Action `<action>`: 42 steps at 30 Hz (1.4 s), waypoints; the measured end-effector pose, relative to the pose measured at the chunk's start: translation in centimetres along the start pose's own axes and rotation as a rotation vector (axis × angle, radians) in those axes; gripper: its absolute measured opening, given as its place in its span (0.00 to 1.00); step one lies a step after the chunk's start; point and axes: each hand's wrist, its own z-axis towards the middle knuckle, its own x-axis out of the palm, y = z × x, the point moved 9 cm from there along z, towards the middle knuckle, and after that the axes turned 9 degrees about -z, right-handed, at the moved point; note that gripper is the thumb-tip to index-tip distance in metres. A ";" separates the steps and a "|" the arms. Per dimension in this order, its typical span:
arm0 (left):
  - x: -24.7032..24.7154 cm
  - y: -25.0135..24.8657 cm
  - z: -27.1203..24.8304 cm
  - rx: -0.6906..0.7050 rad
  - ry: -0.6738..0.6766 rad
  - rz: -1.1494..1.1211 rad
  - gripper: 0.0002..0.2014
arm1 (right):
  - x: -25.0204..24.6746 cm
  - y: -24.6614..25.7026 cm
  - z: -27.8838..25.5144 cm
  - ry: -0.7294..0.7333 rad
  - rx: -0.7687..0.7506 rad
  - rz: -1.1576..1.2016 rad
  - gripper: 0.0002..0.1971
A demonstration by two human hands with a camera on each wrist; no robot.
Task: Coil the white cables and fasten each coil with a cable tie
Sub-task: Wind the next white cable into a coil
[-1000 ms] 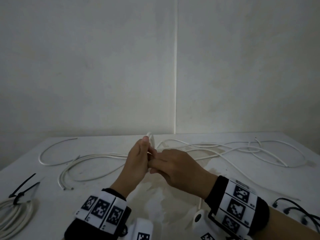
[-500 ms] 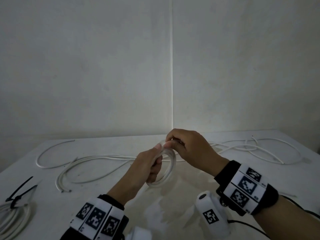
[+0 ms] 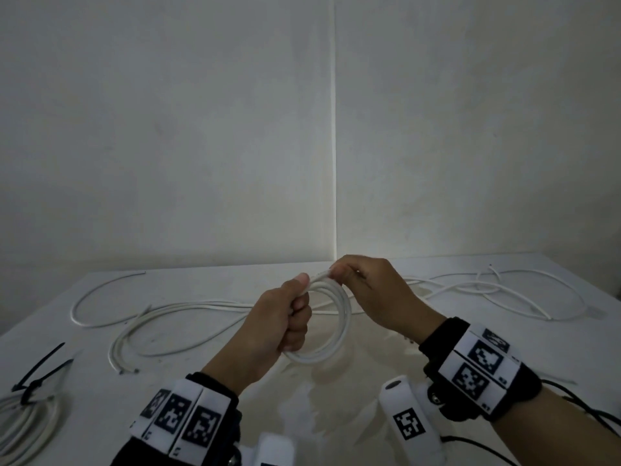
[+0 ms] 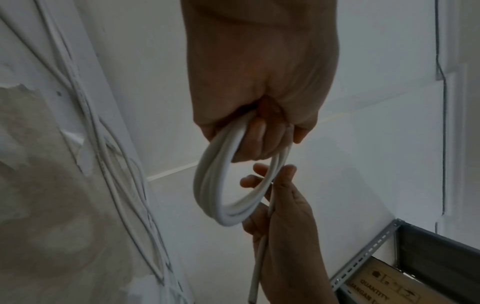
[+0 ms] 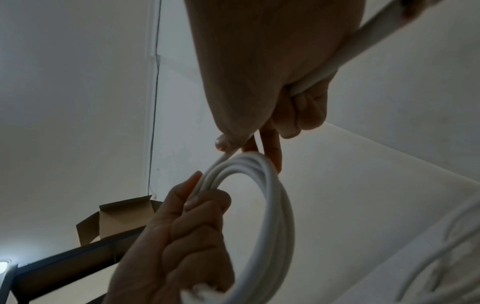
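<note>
Box (image 4: 384,288) print: "QUANTITY"; left hand (image 3: 282,317) grips white coil (image 3: 339,317).

A white table (image 3: 201,391) against a plain wall (image 3: 168,129) — a cardboard box (image 5: 114,220) on a metal shelf (image 4: 369,253).

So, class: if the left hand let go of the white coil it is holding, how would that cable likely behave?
The coil would probably spring open: its loops stay round only where the left hand grips them. It seems semi-stiff, since the loose cables on the table lie in broad curves, not kinks. It looks light, as the right hand merely pinches the free strand.
</note>
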 end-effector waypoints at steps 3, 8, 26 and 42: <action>-0.1 -0.4 0.1 0.047 -0.036 -0.028 0.19 | 1.3 0.5 -0.6 0.075 0.052 0.174 0.19; 0.1 -0.6 0.2 0.110 -0.067 -0.066 0.20 | 1.6 0.4 -0.9 0.031 0.122 0.212 0.18; -0.7 -0.4 0.4 0.152 -0.235 0.201 0.22 | 1.4 1.4 -0.9 0.165 0.090 -0.109 0.18; -0.4 -0.6 0.6 -0.001 -0.056 0.187 0.24 | 1.6 2.8 -1.4 0.165 -0.067 -0.213 0.13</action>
